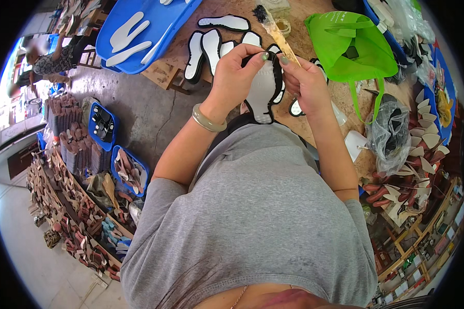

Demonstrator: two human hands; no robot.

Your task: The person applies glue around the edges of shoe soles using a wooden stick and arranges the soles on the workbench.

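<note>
In front of my body hangs a grey-white shoe insole [263, 91] with a black edging strip. My left hand [235, 74] is closed, its thumb and forefinger pinching the strip at the insole's far end. At the same end, my right hand [308, 85] pinches the edging from the other side. A brush [277, 32] with dark bristles and a glue-stained handle runs to my right fingers; whether they grip it too I cannot tell. On the table beyond lie several white insoles [212, 49] with black edges, some partly hidden by my hands.
A blue tray [102, 44] of white insole pieces stands at the far left. To the right are a green bag [345, 49] and a clear plastic bag [389, 135]. Blue bins [113, 154] and heaps of shoe parts [80, 226] cover the left floor. Another person [56, 59] is at far left.
</note>
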